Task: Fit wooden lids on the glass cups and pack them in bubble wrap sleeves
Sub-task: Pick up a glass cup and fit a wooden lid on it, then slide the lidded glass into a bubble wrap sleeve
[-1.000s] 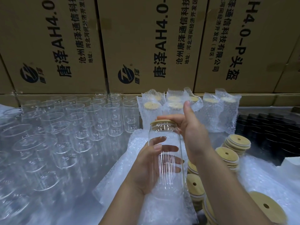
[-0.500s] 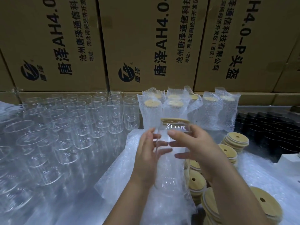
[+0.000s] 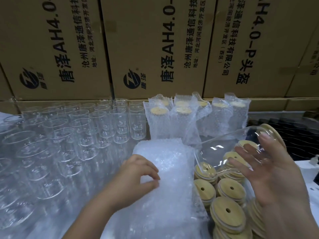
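Observation:
My right hand (image 3: pixel 276 183) holds a clear glass cup (image 3: pixel 222 147) tipped on its side, fingers wrapped behind the glass. The cup's wooden lid (image 3: pixel 274 133) is fitted and points up to the right. My left hand (image 3: pixel 138 176) rests on a stack of bubble wrap sleeves (image 3: pixel 172 163) in front of me, fingertips and thumb pinching the top sleeve near its left edge. The cup hangs to the right of the stack, above loose wooden lids (image 3: pixel 227 216).
Several empty glass cups (image 3: pixel 69 144) stand in rows on the left. Several lidded cups in bubble wrap sleeves (image 3: pixel 189 121) stand at the back. Cardboard cartons (image 3: pixel 155 49) form a wall behind. Dark objects (image 3: pixel 302 140) lie at the right.
My left hand let go of the cup and dropped onto the bubble wrap stack. My right hand carried the lidded cup to the right and tipped it from upright onto its side.

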